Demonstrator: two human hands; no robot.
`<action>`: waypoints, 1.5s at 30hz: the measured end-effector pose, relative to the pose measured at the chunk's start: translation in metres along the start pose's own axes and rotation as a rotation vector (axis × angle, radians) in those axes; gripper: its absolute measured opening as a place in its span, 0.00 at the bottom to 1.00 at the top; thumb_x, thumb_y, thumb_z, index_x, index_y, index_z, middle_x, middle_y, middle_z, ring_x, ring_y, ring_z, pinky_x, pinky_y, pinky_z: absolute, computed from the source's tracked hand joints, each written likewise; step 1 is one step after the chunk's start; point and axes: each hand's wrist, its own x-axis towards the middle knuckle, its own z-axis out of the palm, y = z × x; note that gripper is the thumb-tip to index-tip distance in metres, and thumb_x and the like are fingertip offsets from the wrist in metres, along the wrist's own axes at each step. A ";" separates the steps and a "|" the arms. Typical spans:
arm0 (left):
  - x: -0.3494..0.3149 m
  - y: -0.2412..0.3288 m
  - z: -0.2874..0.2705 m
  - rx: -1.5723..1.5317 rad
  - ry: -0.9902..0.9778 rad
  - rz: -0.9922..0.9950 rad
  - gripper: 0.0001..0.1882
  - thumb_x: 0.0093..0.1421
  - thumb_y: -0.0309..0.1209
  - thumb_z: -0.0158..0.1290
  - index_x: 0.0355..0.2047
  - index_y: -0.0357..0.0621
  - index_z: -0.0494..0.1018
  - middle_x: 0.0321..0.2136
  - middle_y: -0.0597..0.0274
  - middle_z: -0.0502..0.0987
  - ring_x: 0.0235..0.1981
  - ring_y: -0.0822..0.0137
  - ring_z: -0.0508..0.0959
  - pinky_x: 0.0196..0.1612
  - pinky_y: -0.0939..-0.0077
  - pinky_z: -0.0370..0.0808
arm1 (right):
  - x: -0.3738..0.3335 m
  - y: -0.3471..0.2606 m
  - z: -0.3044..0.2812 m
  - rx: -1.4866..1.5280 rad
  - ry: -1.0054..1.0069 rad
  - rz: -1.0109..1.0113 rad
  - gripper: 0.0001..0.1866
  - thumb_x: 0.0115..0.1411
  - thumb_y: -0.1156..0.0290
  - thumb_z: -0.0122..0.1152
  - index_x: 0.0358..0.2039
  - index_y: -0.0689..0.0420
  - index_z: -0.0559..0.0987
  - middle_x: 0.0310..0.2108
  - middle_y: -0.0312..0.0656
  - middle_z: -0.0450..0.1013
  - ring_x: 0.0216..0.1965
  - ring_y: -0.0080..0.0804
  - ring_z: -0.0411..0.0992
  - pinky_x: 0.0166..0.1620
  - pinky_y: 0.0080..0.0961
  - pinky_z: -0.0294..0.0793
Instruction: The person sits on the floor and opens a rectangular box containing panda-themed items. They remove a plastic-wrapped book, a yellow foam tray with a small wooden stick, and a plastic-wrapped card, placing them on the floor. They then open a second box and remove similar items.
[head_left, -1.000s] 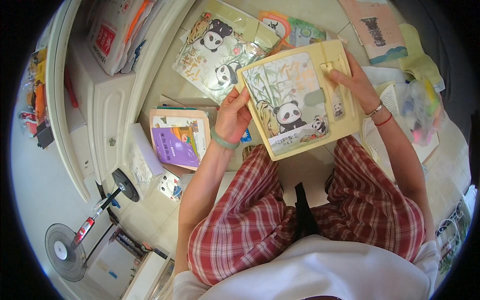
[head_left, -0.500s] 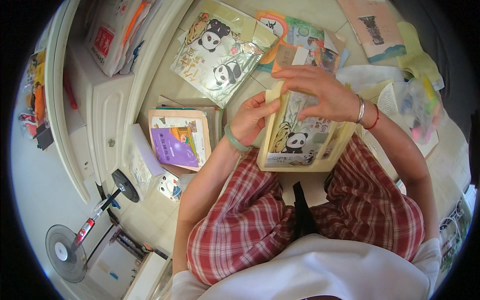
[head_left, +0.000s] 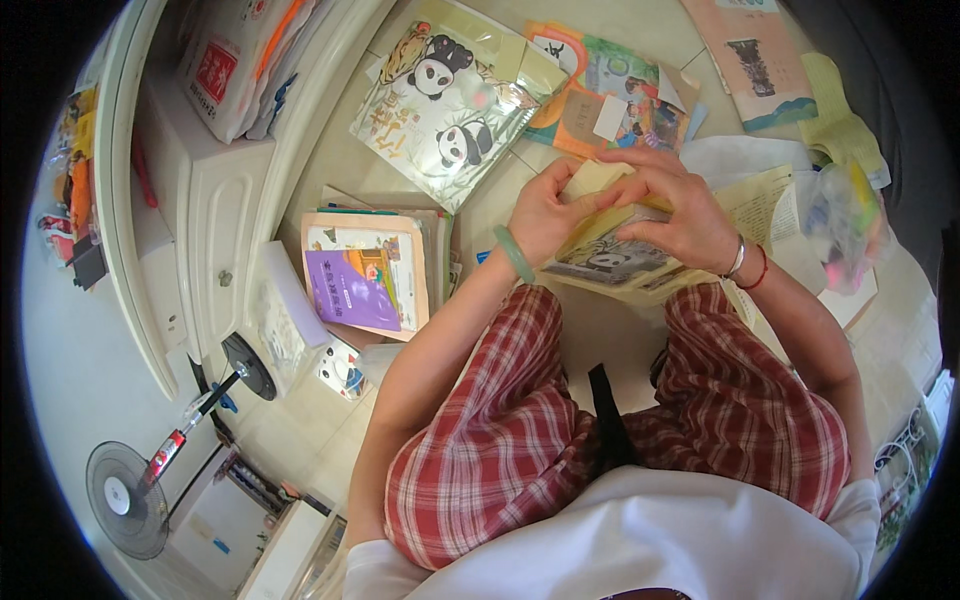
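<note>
Above my knees I hold a cream panda-print packaging bag [head_left: 612,262] with a see-through front, tilted away so its top edge is far from me. My left hand [head_left: 548,212], with a jade-green bangle at the wrist, pinches its upper left edge. Curled over the top from the other side is my right hand [head_left: 680,212], wearing a silver bangle and a red string. Both hands' fingertips meet near the folded upper edge and partly hide it. Beyond them on the floor lies a shiny flat panda-print bag [head_left: 445,120].
A stack of books with a purple-covered one [head_left: 362,275] stands left of my knees. Colourful booklets [head_left: 635,95], an open book [head_left: 765,205] and a clear plastic bag [head_left: 840,225] lie ahead and right. At left are a white cabinet [head_left: 225,220] and a fan [head_left: 128,498].
The held bag has moved away from me and tipped, so its front shows foreshortened. My right hand has come down from above the top edge, closer to my left hand.
</note>
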 end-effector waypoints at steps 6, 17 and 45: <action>-0.014 -0.010 0.005 0.662 0.242 0.253 0.26 0.59 0.31 0.57 0.56 0.49 0.62 0.35 0.57 0.77 0.36 0.67 0.78 0.40 0.74 0.74 | 0.000 0.006 -0.003 0.218 0.058 0.082 0.15 0.43 0.75 0.71 0.32 0.58 0.76 0.55 0.42 0.70 0.54 0.39 0.67 0.57 0.35 0.64; -0.033 -0.041 0.000 0.768 0.243 0.010 0.15 0.65 0.42 0.47 0.41 0.44 0.72 0.22 0.49 0.77 0.26 0.46 0.77 0.29 0.58 0.72 | -0.007 0.007 -0.002 -0.344 0.053 0.083 0.13 0.43 0.69 0.71 0.30 0.54 0.79 0.57 0.41 0.67 0.58 0.40 0.62 0.65 0.38 0.53; -0.047 -0.056 -0.020 0.463 0.487 -0.076 0.23 0.59 0.44 0.58 0.22 0.36 0.67 0.12 0.58 0.65 0.16 0.74 0.60 0.20 0.72 0.62 | -0.001 0.028 -0.012 -0.393 0.042 0.193 0.22 0.43 0.63 0.72 0.33 0.57 0.71 0.25 0.42 0.71 0.32 0.43 0.70 0.38 0.35 0.67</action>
